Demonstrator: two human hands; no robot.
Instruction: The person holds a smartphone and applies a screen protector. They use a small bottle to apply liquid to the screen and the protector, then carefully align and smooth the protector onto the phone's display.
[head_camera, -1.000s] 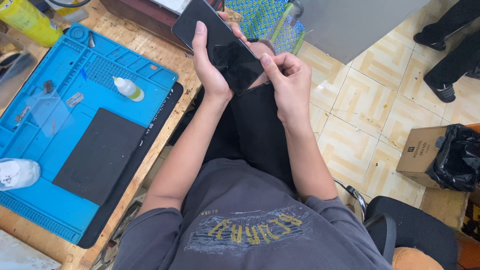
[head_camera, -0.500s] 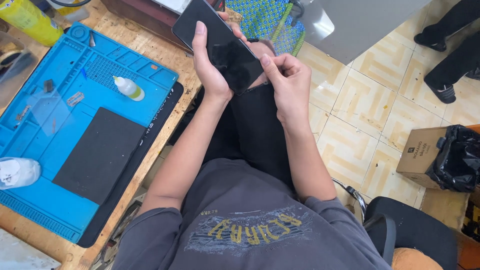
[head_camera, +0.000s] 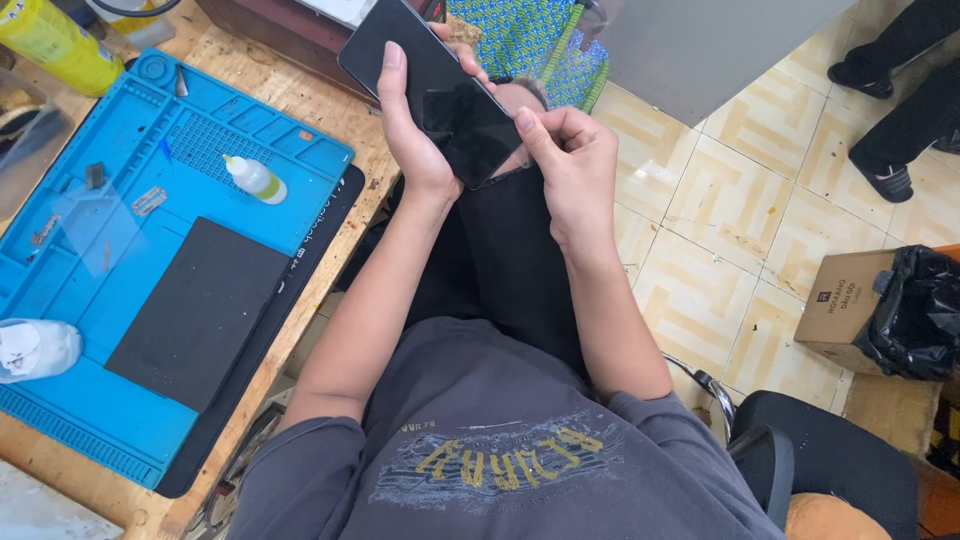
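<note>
Over the lap: phone (head_camera: 430, 85) held up beside the blue mat (head_camera: 170, 250).
Left hand (head_camera: 415, 150): gripping the phone, unchanged.
Right hand (head_camera: 570, 165): still pinching at its lower edge.
Change: none; work stays there.

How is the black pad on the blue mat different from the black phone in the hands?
The black pad lies flat on the blue mat, untouched; the phone is held in the air by the left hand, with the right hand at its lower end. The pad looks dull, the phone glossy. Both are dark rectangles.

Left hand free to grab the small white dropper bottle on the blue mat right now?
Probably not: the left hand grips the black phone. The path to the bottle looks open, though.
</note>
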